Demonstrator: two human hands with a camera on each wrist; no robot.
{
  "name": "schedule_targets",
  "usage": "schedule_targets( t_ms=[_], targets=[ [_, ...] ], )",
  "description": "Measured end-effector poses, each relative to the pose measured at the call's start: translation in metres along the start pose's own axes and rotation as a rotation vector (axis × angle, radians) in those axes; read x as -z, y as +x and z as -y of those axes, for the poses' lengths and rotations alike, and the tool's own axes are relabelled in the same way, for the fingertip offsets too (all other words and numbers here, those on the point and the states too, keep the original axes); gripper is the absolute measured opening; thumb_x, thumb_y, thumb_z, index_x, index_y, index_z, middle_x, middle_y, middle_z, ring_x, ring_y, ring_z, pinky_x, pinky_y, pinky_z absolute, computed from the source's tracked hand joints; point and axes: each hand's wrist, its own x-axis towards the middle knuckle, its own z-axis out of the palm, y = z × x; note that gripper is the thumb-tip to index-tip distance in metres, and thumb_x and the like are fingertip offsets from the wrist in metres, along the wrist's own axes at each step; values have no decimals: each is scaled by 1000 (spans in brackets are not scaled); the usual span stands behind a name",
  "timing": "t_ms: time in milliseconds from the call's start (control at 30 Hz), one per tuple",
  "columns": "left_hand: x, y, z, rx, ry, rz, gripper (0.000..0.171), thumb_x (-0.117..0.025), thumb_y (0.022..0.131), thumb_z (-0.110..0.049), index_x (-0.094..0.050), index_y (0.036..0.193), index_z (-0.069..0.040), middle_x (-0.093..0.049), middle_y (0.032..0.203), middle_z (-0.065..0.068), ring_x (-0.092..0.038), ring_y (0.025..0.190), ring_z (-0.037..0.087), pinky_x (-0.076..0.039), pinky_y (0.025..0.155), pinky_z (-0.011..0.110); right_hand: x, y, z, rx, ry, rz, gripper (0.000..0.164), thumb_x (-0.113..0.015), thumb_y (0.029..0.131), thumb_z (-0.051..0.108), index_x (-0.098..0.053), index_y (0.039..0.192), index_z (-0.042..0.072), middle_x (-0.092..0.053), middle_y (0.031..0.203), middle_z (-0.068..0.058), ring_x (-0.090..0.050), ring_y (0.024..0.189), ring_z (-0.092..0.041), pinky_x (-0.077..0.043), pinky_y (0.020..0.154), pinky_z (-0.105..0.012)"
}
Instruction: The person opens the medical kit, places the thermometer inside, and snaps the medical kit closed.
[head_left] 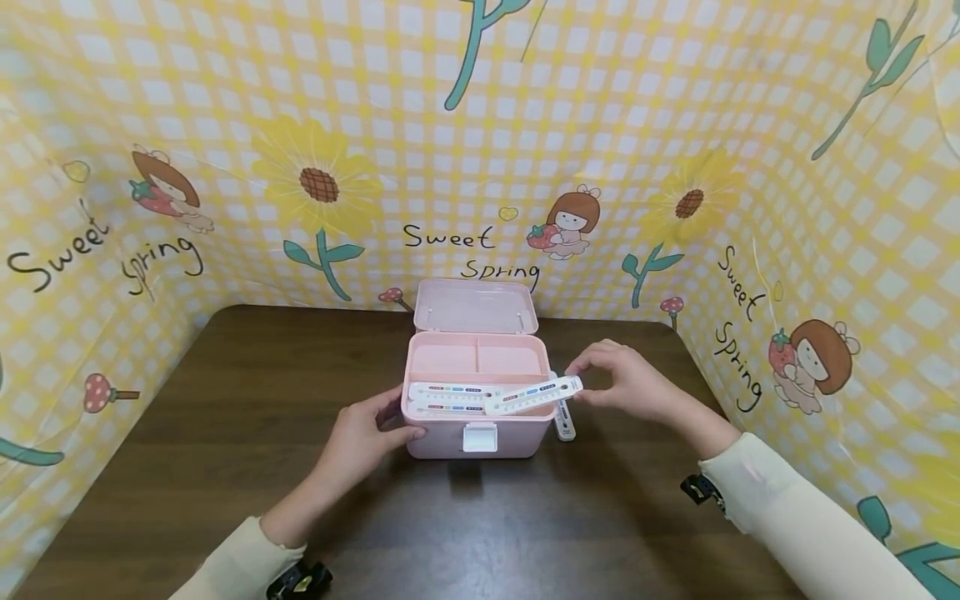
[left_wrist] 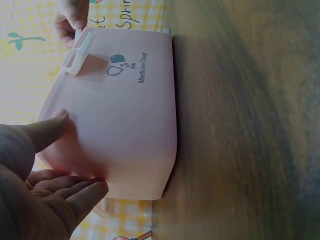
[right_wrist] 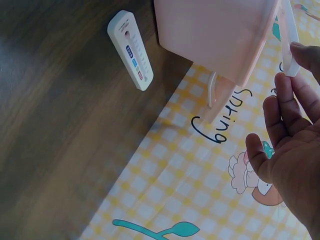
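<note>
Here's the pink medicine box (head_left: 438, 443) on the dark worktop (head_left: 225, 467), its lid (head_left: 476, 308) open at the back, its white latch (head_left: 480, 437) on the front, and beside that latch, from the left wrist, I read "Medicine Chest" under a little capsule drawing. At the box's front left corner, there's the left hand (head_left: 363, 429), thumb spread away against the front, fingers nearly straight along the left side. And over at the box's right, here's the right hand (head_left: 622, 382), pinching the end of a white raised strip (head_left: 534, 395) between thumb and fingertips! That strip carries a coloured printed scale; it slants above the box's front compartment, gripped end out past the right rim, far end over two more strips. Whether it touches them, I can't tell from here. Those two lower strips (head_left: 453, 390) lie one in front of the other inside the box's wide front compartment, scales facing up. Behind them in the box, a divider (head_left: 477, 357) separates two smaller compartments. Just beside the box's right wall, a loose strip (right_wrist: 131, 52) lies flat on the worktop, scale up, partly hidden from above. Pale sleeves (head_left: 795, 508) reach toward the box from both front sides, and behind it rises a yellow checked cloth (head_left: 375, 92) with sunflowers and "Sweet Spring" lettering.
</note>
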Motion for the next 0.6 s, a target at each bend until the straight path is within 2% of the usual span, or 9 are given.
schedule_targets(
  t_ms=[267, 500, 600],
  targets=[
    [2, -1, -2, 12, -1, 12, 82, -90, 79, -31, -54, 149, -9, -63, 142, 13, -66, 124, 30, -60, 91, 40, 12, 14, 4, 73, -22, 97, 25, -87, 82, 14, -76, 103, 22, -71, 105, 12, -61, 107, -15, -49, 95, -43],
    [2, -1, 0, 1, -2, 9, 81, -90, 79, -31, -55, 148, -8, -63, 141, 13, -66, 124, 29, -60, 91, 39, 22, 27, 4, 84, 21, 250, 24, -87, 84, 22, -74, 103, 25, -68, 106, 14, -58, 107, -13, -49, 98, -45],
    [1, -1, 1, -9, 0, 7, 80, -90, 79, -31, -55, 148, -7, -64, 140, 14, -66, 124, 30, -60, 91, 39, 24, 30, 5, 90, 10, 307, 23, -87, 84, 25, -73, 103, 26, -67, 105, 15, -61, 107, -16, -50, 98, -42]
  ],
)
